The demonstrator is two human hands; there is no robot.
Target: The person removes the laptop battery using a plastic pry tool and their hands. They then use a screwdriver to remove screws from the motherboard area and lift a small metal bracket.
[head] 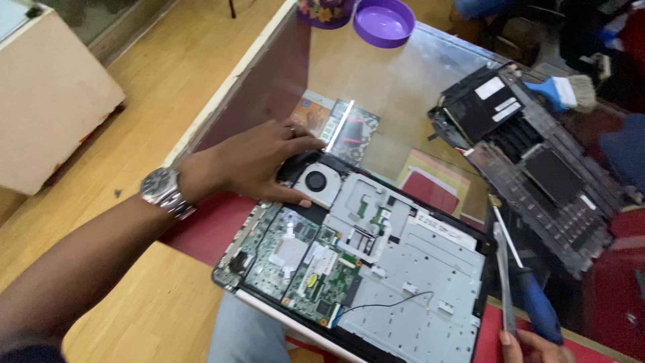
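Two hands on an opened laptop [363, 262], lying on a glass table [396, 87].

Head view: left hand [259, 165] spread flat, fingers apart, pressing the corner by the fan [316, 181]; right hand [531, 346] at the laptop's lower right, closed around a screwdriver [521, 282]. Risk, likely: slipped tip gouging the green board [295, 259], or snagging the loose black wire [396, 299]. Beyond the laptop, purple bowl [384, 21], seemingly empty.

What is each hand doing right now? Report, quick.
Left hand: open, fingers resting on the cooling fan corner of the opened laptop.
Right hand: closed on a blue-handled screwdriver; mostly out of frame.
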